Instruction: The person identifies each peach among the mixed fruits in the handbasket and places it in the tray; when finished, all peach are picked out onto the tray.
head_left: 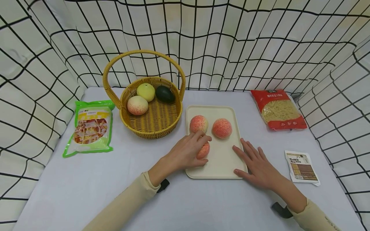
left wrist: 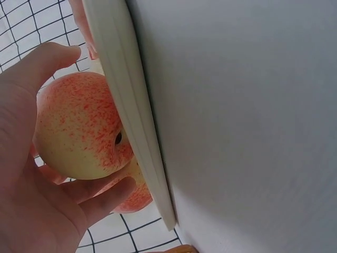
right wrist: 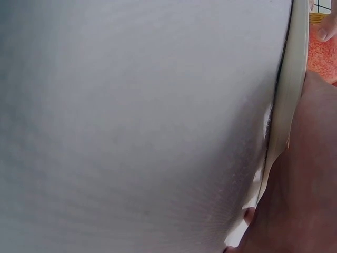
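My left hand (head_left: 188, 151) is over the left side of a cream rectangular tray (head_left: 222, 165), its fingers curled round a red-speckled peach (head_left: 204, 150). In the left wrist view that peach (left wrist: 79, 126) sits between thumb and fingers, its dark stem hollow facing the tray. Just beyond the fingers lies a second peach (head_left: 199, 123), and a third peach (head_left: 222, 128) is to its right, both on the tray. My right hand (head_left: 258, 168) lies at the tray's right edge with fingers spread and straight, holding nothing. Its wrist view mostly shows white tablecloth and the tray's side.
Left of the tray stands a tall-handled wicker basket (head_left: 150, 133) with a pale peach, a yellow-green fruit and a dark green avocado. A green-edged food bag (head_left: 91, 130) lies far left. At right are a red pasta bag (head_left: 279, 110) and a small white packet (head_left: 302, 167). Black netting surrounds the table.
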`<action>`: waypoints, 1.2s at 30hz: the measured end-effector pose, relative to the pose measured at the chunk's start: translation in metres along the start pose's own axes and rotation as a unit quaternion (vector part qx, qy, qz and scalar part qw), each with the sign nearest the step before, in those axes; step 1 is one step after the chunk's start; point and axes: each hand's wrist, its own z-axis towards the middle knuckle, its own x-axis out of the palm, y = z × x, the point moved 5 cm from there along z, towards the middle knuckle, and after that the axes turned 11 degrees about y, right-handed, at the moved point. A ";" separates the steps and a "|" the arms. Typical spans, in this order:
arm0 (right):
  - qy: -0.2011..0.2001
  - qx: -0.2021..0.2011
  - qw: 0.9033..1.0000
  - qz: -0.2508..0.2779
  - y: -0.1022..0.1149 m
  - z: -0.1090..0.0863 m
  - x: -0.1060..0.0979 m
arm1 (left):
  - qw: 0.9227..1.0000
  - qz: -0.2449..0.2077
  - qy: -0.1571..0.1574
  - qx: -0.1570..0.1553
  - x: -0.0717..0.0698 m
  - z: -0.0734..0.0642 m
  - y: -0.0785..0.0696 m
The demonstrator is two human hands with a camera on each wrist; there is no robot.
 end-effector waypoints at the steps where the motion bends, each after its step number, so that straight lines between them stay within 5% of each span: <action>1: 0.000 0.000 1.000 0.000 0.000 0.000 0.000 | 1.000 -0.001 0.001 -0.002 0.000 0.000 0.000; 36: 0.002 0.000 1.000 -0.001 0.001 -0.001 -0.001 | 1.000 0.010 0.010 -0.027 0.000 0.000 0.002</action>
